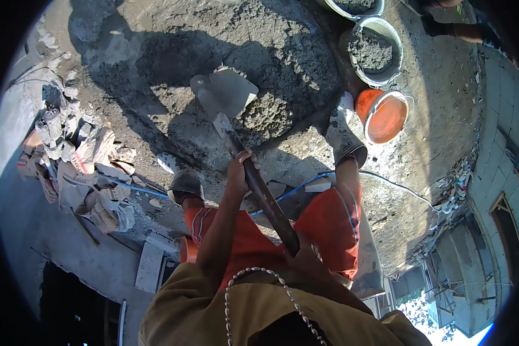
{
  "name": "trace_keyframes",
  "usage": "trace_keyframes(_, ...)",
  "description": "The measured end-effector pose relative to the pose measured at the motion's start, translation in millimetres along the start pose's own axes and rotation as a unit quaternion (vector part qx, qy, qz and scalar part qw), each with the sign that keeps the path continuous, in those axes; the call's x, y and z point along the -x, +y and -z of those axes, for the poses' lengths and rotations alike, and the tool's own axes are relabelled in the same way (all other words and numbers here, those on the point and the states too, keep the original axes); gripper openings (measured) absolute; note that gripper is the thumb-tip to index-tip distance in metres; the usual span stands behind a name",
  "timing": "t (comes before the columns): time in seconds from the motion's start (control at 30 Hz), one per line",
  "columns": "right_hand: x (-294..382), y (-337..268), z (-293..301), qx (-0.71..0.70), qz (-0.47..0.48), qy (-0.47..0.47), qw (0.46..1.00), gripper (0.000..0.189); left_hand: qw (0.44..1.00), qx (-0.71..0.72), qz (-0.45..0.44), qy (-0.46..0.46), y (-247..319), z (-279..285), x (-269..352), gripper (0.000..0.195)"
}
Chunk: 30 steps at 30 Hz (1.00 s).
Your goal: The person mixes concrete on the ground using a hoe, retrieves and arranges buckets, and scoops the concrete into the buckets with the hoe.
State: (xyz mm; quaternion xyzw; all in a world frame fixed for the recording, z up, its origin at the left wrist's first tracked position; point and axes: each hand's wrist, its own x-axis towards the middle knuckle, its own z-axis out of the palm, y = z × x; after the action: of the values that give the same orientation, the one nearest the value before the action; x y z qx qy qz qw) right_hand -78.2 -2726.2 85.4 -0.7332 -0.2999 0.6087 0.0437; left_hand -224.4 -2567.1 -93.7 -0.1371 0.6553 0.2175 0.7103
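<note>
My left hand is closed around the middle of a shovel's dark wooden shaft. Lower down, my right hand grips the shaft's end near my lap, partly in shade. The shaft slants up and left to the metal shovel blade, which lies over the edge of a wide heap of wet grey mortar. No load of mortar shows on the blade. Clumps of mortar lie just right of the blade, between my two booted feet.
Right of the heap stand a bucket of mortar, another filled bucket and a tilted orange bucket. Torn cement bags and rubble lie left. A blue hose crosses near my feet. Another person's legs show upper right.
</note>
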Motion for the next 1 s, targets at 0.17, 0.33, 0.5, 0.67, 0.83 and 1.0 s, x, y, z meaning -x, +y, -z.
trace_keyframes(0.17,-99,-34,-20,0.063,-0.143,-0.035,0.987,0.045,0.988,-0.113,0.078,-0.066,-5,13,-140,0.012)
trace_keyframes(0.33,-86,-25,-19,0.013,-0.118,-0.021,0.993,0.044,0.997,-0.070,0.017,0.022,1,19,-120,0.013)
trace_keyframes(0.5,-178,8,-50,-0.131,0.064,-0.197,0.970,0.045,0.984,-0.028,-0.168,-0.055,124,-10,-65,0.013)
trace_keyframes(0.67,-263,-112,-47,-0.219,0.033,-0.315,0.923,0.035,0.962,-0.033,-0.244,-0.121,258,-37,-91,0.015)
trace_keyframes(0.83,-195,-43,-95,-0.343,-0.172,-0.183,0.905,0.021,0.964,-0.247,-0.098,-0.002,116,25,-180,0.017)
trace_keyframes(1.0,-132,-21,-65,-0.390,-0.262,-0.184,0.863,0.019,0.972,-0.205,0.109,-0.042,5,32,-158,0.016)
